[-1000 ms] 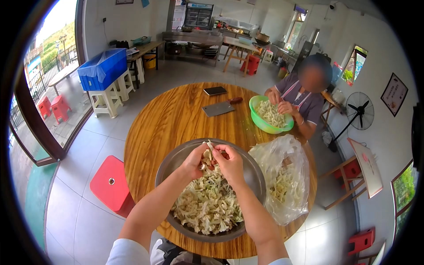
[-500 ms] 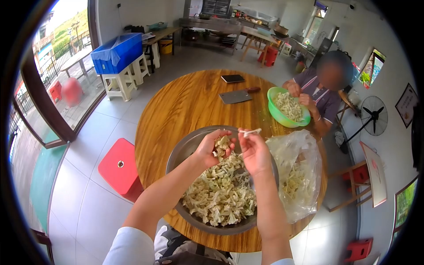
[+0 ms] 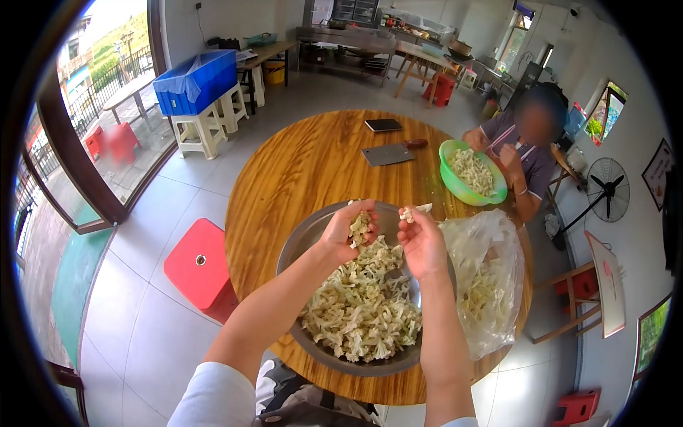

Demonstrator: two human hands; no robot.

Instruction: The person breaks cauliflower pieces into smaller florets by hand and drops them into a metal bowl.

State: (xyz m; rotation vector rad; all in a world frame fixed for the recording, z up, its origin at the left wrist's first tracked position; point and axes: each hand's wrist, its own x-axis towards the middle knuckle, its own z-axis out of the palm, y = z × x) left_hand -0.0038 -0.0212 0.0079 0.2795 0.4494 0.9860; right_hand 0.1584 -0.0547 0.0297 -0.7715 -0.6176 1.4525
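Note:
My left hand (image 3: 348, 229) is curled round a chunk of cauliflower (image 3: 358, 229) above the far part of a wide metal basin (image 3: 290, 257). Level with it, my right hand (image 3: 422, 244) pinches a small cauliflower floret (image 3: 408, 214) between thumb and fingers. The two hands are a short gap apart. Below them, a heap of torn cauliflower pieces (image 3: 359, 306) fills much of the basin. A clear plastic bag (image 3: 498, 285) with more pale pieces inside lies on the table just right of the basin.
Across the round wooden table (image 3: 299, 164), another person (image 3: 530, 153) works at a green bowl (image 3: 455, 186) of cauliflower. A cleaver (image 3: 388, 154) and a phone (image 3: 383, 125) lie at the far side. A red stool (image 3: 196, 260) stands left; a fan (image 3: 608, 188) stands right.
My right hand has moved slightly away from my left, and the piece in its fingers now looks chunkier. The whole view has shifted a little. The other person's hands have moved apart.

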